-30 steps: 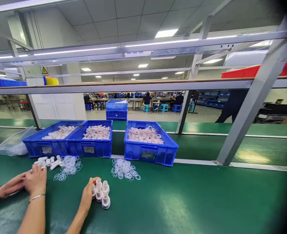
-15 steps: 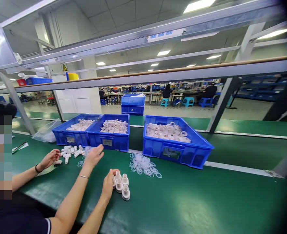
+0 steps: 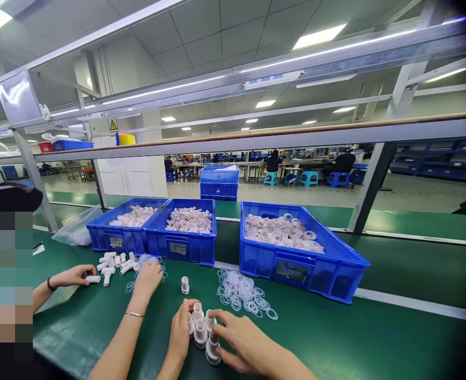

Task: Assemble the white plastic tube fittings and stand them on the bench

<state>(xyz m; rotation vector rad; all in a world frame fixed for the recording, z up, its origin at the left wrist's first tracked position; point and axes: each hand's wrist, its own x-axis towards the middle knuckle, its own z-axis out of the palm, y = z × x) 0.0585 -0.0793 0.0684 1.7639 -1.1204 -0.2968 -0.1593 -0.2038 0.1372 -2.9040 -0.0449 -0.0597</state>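
A tight group of white stepped plastic fittings [image 3: 200, 333] stands upright on the green bench in front of me. My left hand [image 3: 179, 330] curls round the left and far side of the group, fingers against the pieces. From the right, my right hand [image 3: 243, 338] has its thumb and fingers round the nearest right-hand fitting [image 3: 212, 352]; its fingertips are partly hidden. A single fitting [image 3: 185, 285] stands apart, just beyond my left hand. Clear flat rings [image 3: 243, 293] lie in a loose pile beyond my right hand.
At the left a co-worker's hand [image 3: 78, 275] holds a small white tube piece near a heap of such pieces [image 3: 116, 262]; their other hand [image 3: 149, 279] is over more rings. Blue bins of white parts [image 3: 300, 274] [image 3: 180, 248] [image 3: 116, 243] line the back, below a metal shelf rail.
My right hand has come in from the right onto the fittings. A lone fitting now stands behind the group. The co-worker's nearer hand has lowered onto the rings. The view has tilted upward.
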